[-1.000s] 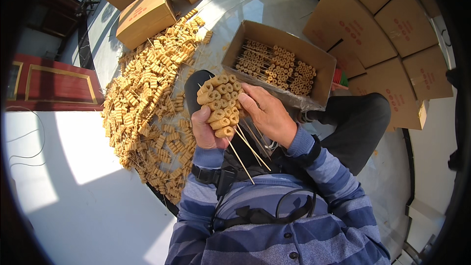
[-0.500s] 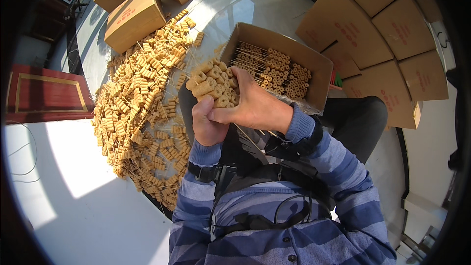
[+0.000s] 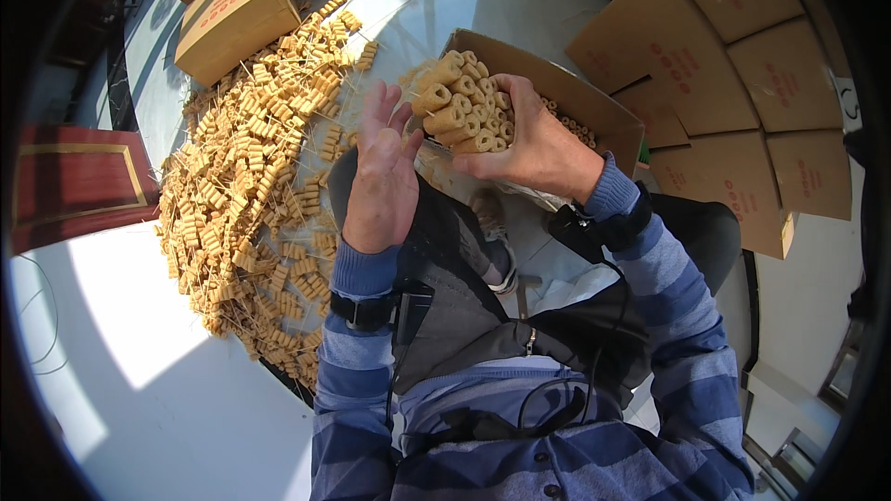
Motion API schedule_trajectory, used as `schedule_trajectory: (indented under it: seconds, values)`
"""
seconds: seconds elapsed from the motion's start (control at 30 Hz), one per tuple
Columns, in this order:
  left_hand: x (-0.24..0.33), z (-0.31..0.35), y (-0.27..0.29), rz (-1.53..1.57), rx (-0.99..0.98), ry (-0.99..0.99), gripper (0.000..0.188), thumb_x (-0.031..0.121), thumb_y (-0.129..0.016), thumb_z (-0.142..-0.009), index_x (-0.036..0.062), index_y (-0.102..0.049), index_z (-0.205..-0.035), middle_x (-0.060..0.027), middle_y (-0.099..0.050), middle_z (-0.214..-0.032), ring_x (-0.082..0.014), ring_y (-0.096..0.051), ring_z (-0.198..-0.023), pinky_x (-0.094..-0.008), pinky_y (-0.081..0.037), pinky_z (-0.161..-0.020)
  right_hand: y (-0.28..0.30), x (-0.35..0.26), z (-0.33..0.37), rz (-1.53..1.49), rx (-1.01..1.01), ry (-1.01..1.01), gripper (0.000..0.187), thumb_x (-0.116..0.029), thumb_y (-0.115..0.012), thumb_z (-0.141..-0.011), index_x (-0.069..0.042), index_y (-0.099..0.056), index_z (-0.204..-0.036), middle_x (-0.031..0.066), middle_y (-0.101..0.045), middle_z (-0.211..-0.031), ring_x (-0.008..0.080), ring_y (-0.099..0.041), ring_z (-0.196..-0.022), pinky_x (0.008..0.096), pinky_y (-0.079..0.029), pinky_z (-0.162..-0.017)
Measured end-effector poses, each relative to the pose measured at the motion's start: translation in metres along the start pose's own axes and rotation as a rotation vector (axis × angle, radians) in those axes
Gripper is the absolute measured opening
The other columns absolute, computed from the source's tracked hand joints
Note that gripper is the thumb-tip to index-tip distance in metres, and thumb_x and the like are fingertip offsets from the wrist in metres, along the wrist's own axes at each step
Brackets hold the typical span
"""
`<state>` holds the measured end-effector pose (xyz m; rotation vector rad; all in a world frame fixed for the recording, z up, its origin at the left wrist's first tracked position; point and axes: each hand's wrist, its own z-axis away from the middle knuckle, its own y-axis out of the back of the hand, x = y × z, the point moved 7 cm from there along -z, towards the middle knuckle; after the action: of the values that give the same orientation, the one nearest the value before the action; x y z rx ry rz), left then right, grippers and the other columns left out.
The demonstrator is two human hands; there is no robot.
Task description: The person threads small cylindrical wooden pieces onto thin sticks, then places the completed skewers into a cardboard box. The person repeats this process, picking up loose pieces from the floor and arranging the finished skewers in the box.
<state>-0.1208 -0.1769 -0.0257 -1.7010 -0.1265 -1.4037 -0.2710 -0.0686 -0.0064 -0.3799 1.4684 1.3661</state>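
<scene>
My right hand (image 3: 534, 144) grips a bundle of skewers (image 3: 459, 104) threaded with tan, ring-shaped rolls, held over the near end of an open cardboard box (image 3: 608, 109). More skewered rolls lie inside that box. My left hand (image 3: 380, 176) is flat and empty, its fingers spread, just left of the bundle and beside it. A big heap of the same skewered rolls (image 3: 246, 181) covers the floor to my left.
Closed cardboard boxes (image 3: 237, 9) stand beyond the heap at the upper left. Flattened cartons (image 3: 733, 65) are stacked at the upper right. A dark red mat (image 3: 70, 181) lies at the left. My legs (image 3: 445, 250) and a shoe sit below the hands.
The bundle went from both hands into my right hand alone and moved toward the open box. My left hand let go and opened.
</scene>
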Motion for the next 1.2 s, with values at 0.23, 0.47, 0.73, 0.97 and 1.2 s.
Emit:
schedule_trajectory:
  seconds: [0.23,0.47,0.73,0.97,1.2]
  values:
    - [0.06,0.038,0.12,0.04,0.243,-0.128,0.078,0.048,-0.048,-0.1,0.0032,-0.021,-0.157,-0.0172,-0.028,-0.157,-0.0344,-0.038,-0.138,-0.0488,-0.031,-0.116,-0.005,0.107,-0.041,0.403,0.032,-0.055,0.105,-0.049,-0.085,-0.065,0.014,-0.039,-0.134,0.0319,-0.049,-0.128,0.0431,-0.049,-0.123,0.0431,-0.043,-0.107]
    - [0.032,0.119,0.226,-0.167,0.595,0.055,0.073,0.045,-0.05,-0.102,0.0065,-0.022,-0.157,-0.0166,-0.031,-0.155,-0.0333,-0.043,-0.134,-0.0479,-0.036,-0.113,-0.068,0.161,-0.075,0.7,-0.176,-0.22,0.101,-0.052,-0.079,-0.067,0.003,-0.036,-0.14,0.0254,-0.05,-0.132,0.0391,-0.049,-0.126,0.0485,-0.04,-0.105]
    - [-0.047,0.2,0.27,-0.467,0.693,0.364,0.074,0.038,-0.054,-0.102,0.0085,-0.018,-0.158,-0.0167,-0.03,-0.156,-0.03,-0.051,-0.128,-0.0439,-0.043,-0.107,-0.107,0.171,-0.093,0.705,-0.37,-0.25,0.116,-0.055,-0.079,-0.068,0.001,-0.022,-0.153,0.0257,-0.035,-0.151,0.0396,-0.036,-0.141,0.0535,-0.03,-0.116]
    - [-0.089,0.259,0.312,-0.601,0.712,0.606,0.069,0.028,-0.058,-0.1,0.0058,-0.024,-0.156,-0.0159,-0.037,-0.151,-0.0256,-0.058,-0.12,-0.0363,-0.049,-0.098,-0.104,0.196,-0.096,0.612,-0.417,-0.166,0.117,-0.055,-0.082,-0.07,0.0,-0.023,-0.155,0.0271,-0.034,-0.154,0.0439,-0.036,-0.141,0.0523,-0.033,-0.115]
    - [-0.138,0.374,0.391,-0.377,1.082,0.67,0.069,0.019,-0.062,-0.096,0.0051,-0.028,-0.155,-0.01,-0.054,-0.127,-0.0198,-0.061,-0.098,-0.0344,-0.054,-0.082,-0.119,0.203,-0.104,0.801,-0.304,-0.02,0.101,-0.049,-0.079,-0.079,0.003,-0.03,-0.151,0.0258,-0.052,-0.141,0.0402,-0.049,-0.132,0.0501,-0.039,-0.11]
